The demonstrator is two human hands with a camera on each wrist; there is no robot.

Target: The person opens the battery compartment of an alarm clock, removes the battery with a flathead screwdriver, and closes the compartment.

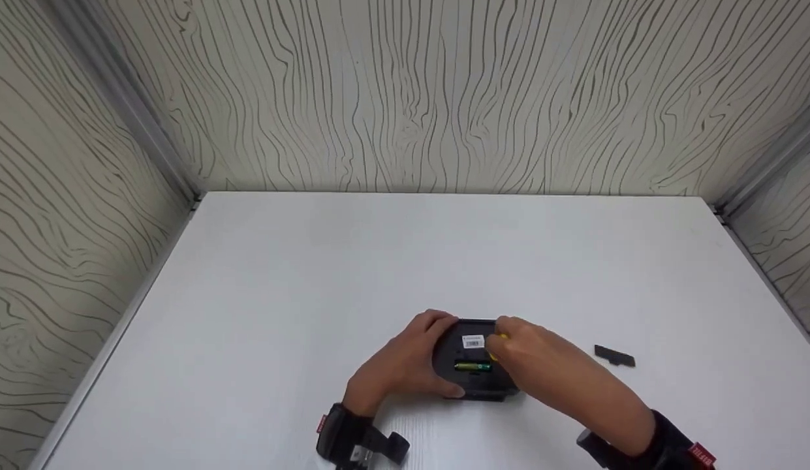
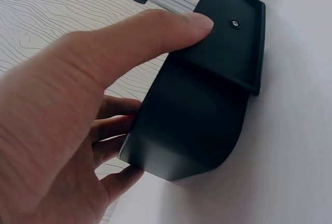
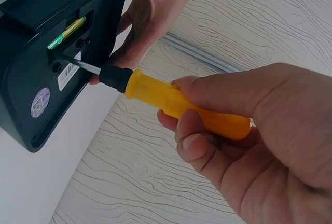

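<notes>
A black plastic device point(image 1: 449, 358) lies on the table with its underside up, showing a white barcode label point(image 1: 473, 341). In its uncovered compartment sits a green-and-yellow battery point(image 3: 66, 33). My left hand point(image 1: 414, 359) grips the device's left side, thumb on the near edge and fingers round the far edge. With my right hand point(image 3: 228, 123) I hold a screwdriver point(image 3: 155, 90) by its yellow handle, thumb and fingers curled round it. Its metal tip reaches the end of the compartment beside the battery. In the left wrist view, a small screw point(image 2: 235, 24) shows in the device's near face.
To the right of the device, a small dark battery cover point(image 1: 614, 356) lies on the white table point(image 1: 280, 281). Wood-patterned panels point(image 1: 405, 98) stand behind the table and on both sides. Black straps with cameras point(image 1: 352, 437) are on both wrists.
</notes>
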